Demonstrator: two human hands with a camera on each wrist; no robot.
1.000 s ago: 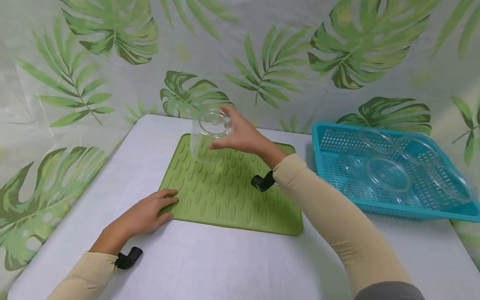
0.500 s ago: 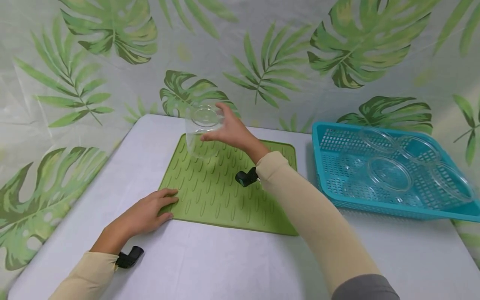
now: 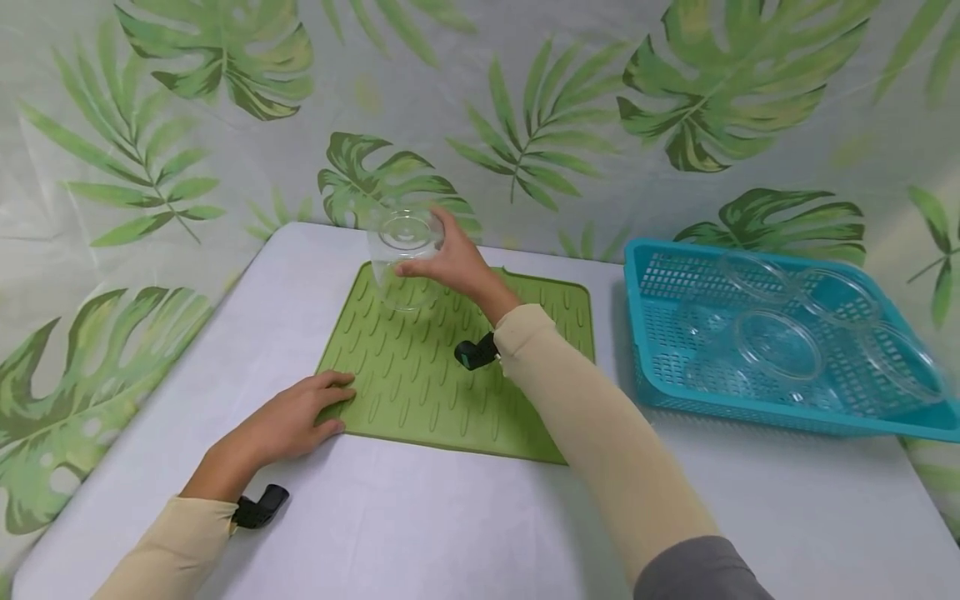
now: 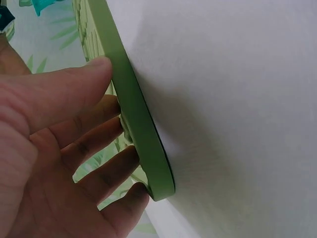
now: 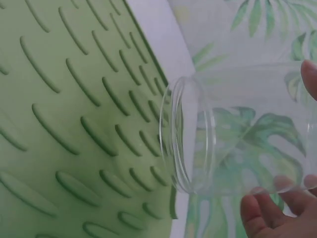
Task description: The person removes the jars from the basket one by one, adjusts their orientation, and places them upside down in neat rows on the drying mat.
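My right hand point(image 3: 457, 262) grips a clear plastic jar point(image 3: 405, 292) by its side, thumb in front and fingers behind. The jar is upside down over the back left part of the green ridged mat point(image 3: 450, 375). In the right wrist view, the jar's threaded mouth point(image 5: 183, 136) faces the mat, with fingertips point(image 5: 255, 210) near its base. My left hand point(image 3: 296, 417) rests at the mat's front left corner. Seen from the left wrist, the thumb point(image 4: 74, 91) and extended fingers touch the mat's thick edge point(image 4: 131, 99).
A blue perforated basket point(image 3: 645, 350) stands at the right, holding several more clear jars point(image 3: 776, 346). White cloth point(image 3: 420, 525) covers the table. Behind it hangs a leaf-patterned curtain point(image 3: 525, 100). Each wrist carries a small black camera, such as the left one point(image 3: 258, 507).
The right hand has carried the jar a little left and back over the mat, the forearm swinging left with it. My left hand has stayed at the mat corner.
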